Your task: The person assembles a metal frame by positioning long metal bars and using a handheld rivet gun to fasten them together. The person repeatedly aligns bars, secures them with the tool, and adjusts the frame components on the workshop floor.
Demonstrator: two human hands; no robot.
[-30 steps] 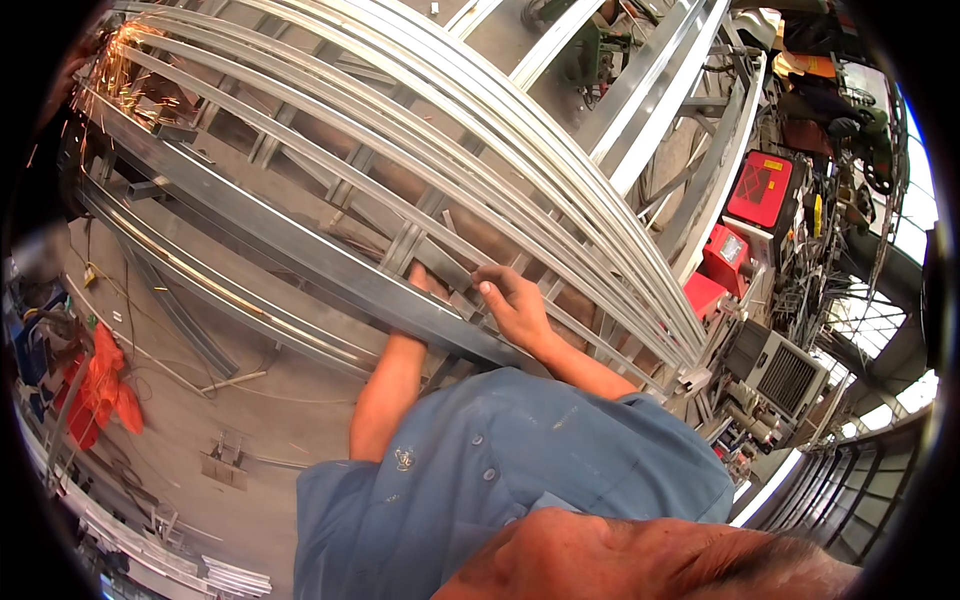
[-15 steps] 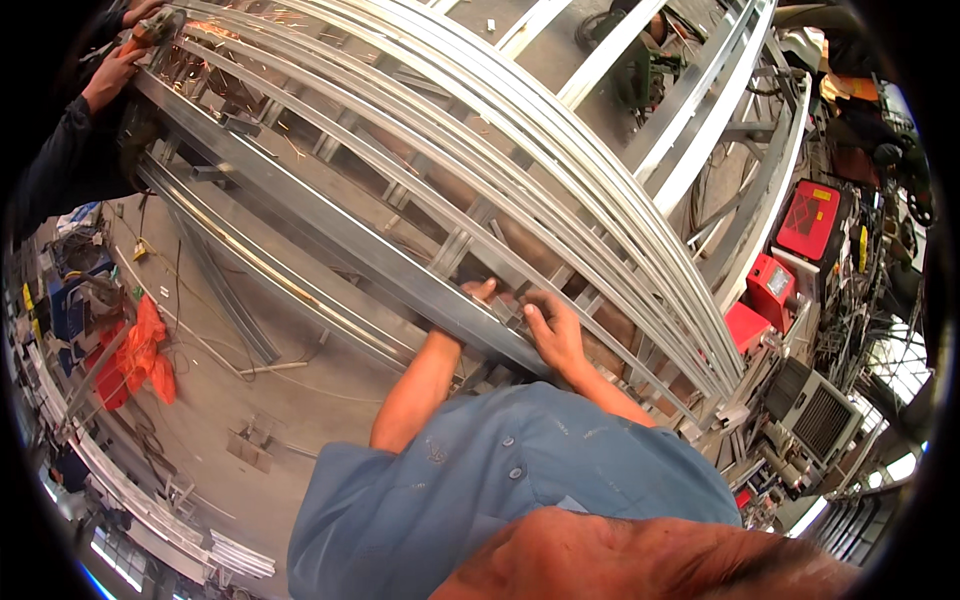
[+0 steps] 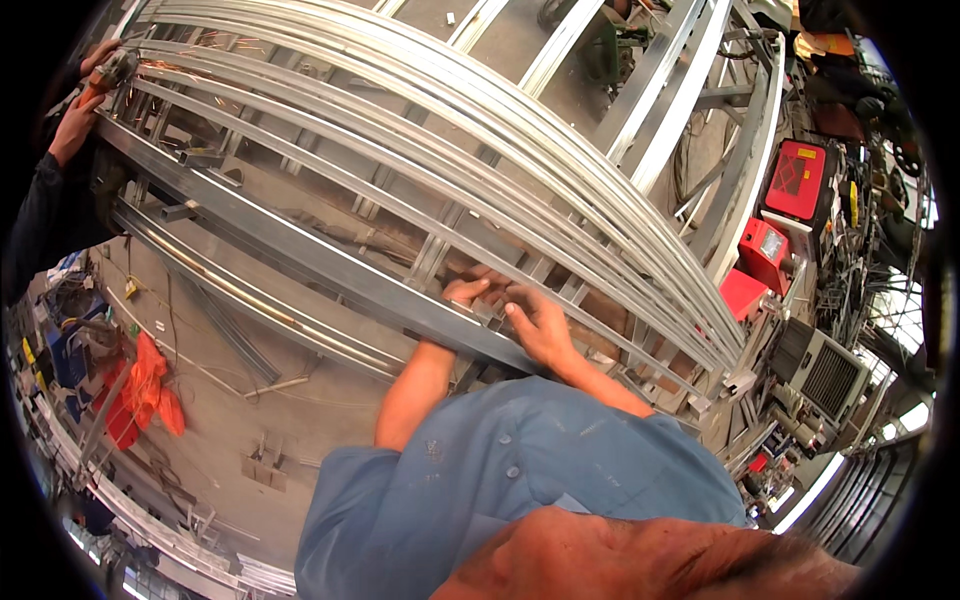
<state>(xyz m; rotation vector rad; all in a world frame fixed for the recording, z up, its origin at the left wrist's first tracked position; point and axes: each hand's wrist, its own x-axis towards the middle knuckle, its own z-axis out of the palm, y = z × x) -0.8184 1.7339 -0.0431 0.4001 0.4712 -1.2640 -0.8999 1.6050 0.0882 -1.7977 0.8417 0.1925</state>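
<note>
My left hand (image 3: 468, 289) reaches up from beneath a long dark grey steel beam (image 3: 300, 255), which covers my wrist. Its fingers are bent and its thumb shows on the beam's far side. My right hand (image 3: 540, 328) is close by on the right, fingers curled and thumb raised. The two hands nearly meet in the gap between the beam and a pale metal rail (image 3: 450, 237). Something small and shiny seems to lie between them, too small and shaded to name.
A bundle of long pale metal rails (image 3: 520, 100) stretches beyond my hands over cross members. Far left, another person's hand (image 3: 74, 128) holds an angle grinder (image 3: 112, 72) throwing sparks. Red machines (image 3: 797, 180) stand at right; orange cloth (image 3: 150, 385) lies on the floor at left.
My hands have drawn closer together, the left one turning toward the right. The view has shifted slightly, and the other person's grinder still gives off sparks.
</note>
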